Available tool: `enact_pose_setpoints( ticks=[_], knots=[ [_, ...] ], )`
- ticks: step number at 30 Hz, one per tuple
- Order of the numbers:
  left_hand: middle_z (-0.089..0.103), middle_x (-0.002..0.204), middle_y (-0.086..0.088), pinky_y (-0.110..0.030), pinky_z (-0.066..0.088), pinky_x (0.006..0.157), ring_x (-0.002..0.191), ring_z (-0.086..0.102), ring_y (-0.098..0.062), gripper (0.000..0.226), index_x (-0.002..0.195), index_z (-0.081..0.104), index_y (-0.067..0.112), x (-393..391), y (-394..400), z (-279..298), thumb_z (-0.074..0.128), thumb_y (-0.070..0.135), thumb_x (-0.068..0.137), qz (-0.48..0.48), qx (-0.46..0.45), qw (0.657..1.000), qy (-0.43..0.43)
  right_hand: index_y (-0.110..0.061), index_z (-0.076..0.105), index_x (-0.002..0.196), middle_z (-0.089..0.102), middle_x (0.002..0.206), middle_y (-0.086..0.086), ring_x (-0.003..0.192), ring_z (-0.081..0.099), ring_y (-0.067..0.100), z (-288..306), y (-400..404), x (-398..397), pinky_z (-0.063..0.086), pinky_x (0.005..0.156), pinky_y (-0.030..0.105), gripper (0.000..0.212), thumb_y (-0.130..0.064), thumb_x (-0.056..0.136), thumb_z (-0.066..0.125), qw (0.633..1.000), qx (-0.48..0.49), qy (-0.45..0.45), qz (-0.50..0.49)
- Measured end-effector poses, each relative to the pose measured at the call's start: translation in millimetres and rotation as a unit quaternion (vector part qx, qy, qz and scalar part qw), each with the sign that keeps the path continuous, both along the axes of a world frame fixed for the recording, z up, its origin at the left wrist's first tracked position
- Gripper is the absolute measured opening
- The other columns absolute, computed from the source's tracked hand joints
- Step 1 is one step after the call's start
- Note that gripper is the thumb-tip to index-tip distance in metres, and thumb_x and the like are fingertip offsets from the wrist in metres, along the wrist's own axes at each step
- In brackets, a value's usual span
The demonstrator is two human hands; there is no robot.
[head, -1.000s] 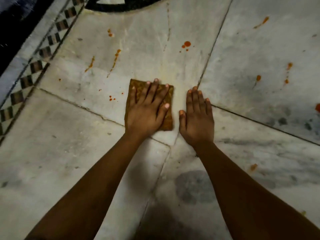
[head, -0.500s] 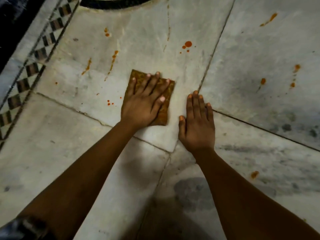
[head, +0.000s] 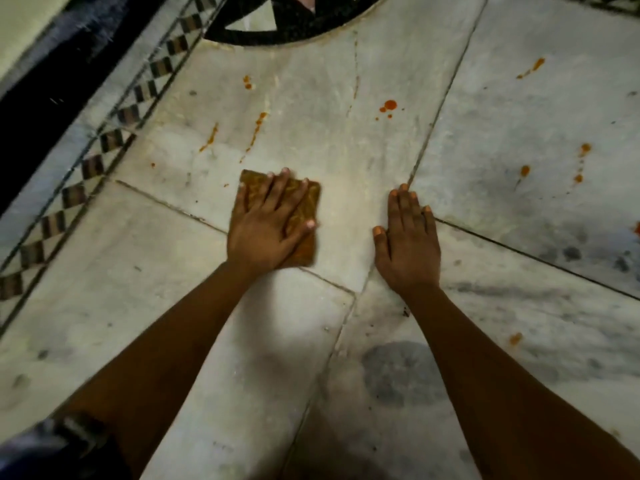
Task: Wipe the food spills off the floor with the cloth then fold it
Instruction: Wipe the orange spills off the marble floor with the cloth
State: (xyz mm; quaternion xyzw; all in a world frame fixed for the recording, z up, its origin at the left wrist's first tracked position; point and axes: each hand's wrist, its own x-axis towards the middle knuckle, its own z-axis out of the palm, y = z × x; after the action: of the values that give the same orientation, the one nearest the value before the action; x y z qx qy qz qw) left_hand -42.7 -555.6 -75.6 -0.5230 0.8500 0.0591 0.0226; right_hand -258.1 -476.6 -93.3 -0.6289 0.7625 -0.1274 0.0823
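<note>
The cloth (head: 304, 216) lay folded on the floor (head: 173, 306) under the flat, straight-fingered left hand (head: 268, 230); the right hand (head: 407, 244) rested flat nearby, holding nothing. Wiping was underway; the orange spills (head: 256, 129) just beyond likely came next.

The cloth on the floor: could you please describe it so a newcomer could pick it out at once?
Start at the black curved inlay at the top of the marble floor and come down past the orange streaks. There the left hand presses flat on the cloth. It is the only brown, patterned, folded square; all else orange is splatter.
</note>
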Motion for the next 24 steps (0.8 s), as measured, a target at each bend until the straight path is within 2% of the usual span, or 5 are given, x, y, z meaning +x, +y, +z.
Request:
enact_pose_setpoints(
  ticks=[5,7,10,18,24],
  knots=[
    [0.011,0.158,-0.004,-0.056,-0.001,0.113,0.145,0.009,-0.026,0.066,0.149,0.01,0.033,-26,-62,2,0.015,0.061,0.09,0.139,-0.007,0.99,-0.014,-0.002,0.021,0.146,0.019,0.154,0.017,0.143,0.017,0.028,0,-1,32,0.002,0.115,0.041,0.069,-0.043,0.09,0.017,1.0,0.011,0.006,-0.018],
    [0.008,0.159,-0.005,-0.056,-0.002,0.113,0.146,0.007,-0.026,0.069,0.149,0.007,0.031,-28,-38,-1,0.012,0.064,0.088,0.103,-0.01,0.995,-0.011,-0.003,0.023,0.146,0.021,0.154,0.016,0.143,0.02,0.027,-1,-5,50,0.002,0.114,0.04,0.067,-0.04,0.09,0.017,0.999,0.017,0.022,0.037],
    [0.01,0.158,-0.001,-0.053,0.003,0.113,0.145,0.009,-0.023,0.073,0.148,0.01,0.034,7,19,-2,0.013,0.067,0.084,0.055,-0.01,0.998,0.012,-0.002,0.027,0.145,0.025,0.153,0.017,0.142,0.024,0.027,0,-24,62,0.006,0.114,0.04,0.065,-0.036,0.09,0.02,0.999,0.005,0.031,0.016],
    [0.015,0.158,0.0,-0.053,0.002,0.115,0.145,0.009,-0.025,0.051,0.147,0.019,0.034,35,-78,-2,0.027,0.043,0.098,0.258,-0.009,0.965,0.038,-0.005,0.021,0.148,0.019,0.155,0.013,0.144,0.017,0.024,-5,-33,64,0.005,0.116,0.041,0.065,-0.039,0.092,0.024,0.999,0.003,0.024,0.03],
    [0.032,0.152,0.0,-0.048,0.011,0.114,0.142,0.024,-0.027,0.049,0.142,0.036,0.032,24,5,1,0.027,0.039,0.095,0.081,-0.008,0.993,0.087,-0.004,0.026,0.146,0.024,0.154,0.015,0.142,0.022,0.027,2,-32,66,0.009,0.116,0.044,0.066,-0.041,0.091,0.027,0.999,0.012,0.018,0.032]
  ],
)
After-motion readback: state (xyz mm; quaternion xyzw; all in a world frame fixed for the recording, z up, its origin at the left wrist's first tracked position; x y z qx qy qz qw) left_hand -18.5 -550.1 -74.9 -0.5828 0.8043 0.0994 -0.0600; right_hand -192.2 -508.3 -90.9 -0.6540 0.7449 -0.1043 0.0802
